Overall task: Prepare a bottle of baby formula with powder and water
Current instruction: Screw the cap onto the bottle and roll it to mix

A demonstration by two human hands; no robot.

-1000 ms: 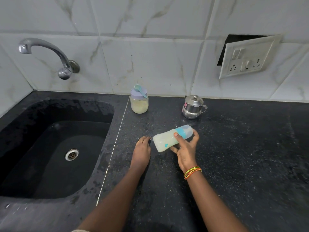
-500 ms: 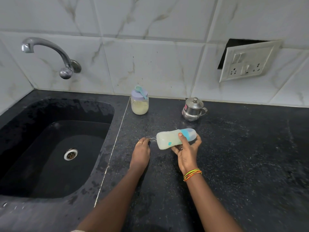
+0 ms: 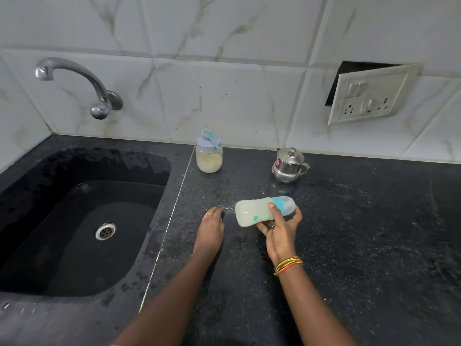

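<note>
A baby bottle (image 3: 252, 213) with milky liquid and a blue cap lies almost sideways above the black counter (image 3: 349, 233), cap pointing right. My right hand (image 3: 280, 228) grips it near the cap, thumb on top. My left hand (image 3: 210, 228) rests on the counter just left of the bottle's base, fingers curled down, holding nothing I can see. A jar of pale powder (image 3: 209, 158) with a lilac lid and a teal scoop (image 3: 210, 137) on top stands near the wall. A small lidded steel pot (image 3: 288, 166) stands to its right.
A deep black sink (image 3: 82, 221) with a metal drain fills the left side, under a curved steel tap (image 3: 74, 83). A loose switch and socket plate (image 3: 369, 96) hangs on the tiled wall at the right. Small water drops lie on the counter by the bottle's base.
The bottle has tipped back and forth slightly in my right hand and sits a bit more level now. My left hand has stayed on the counter.
</note>
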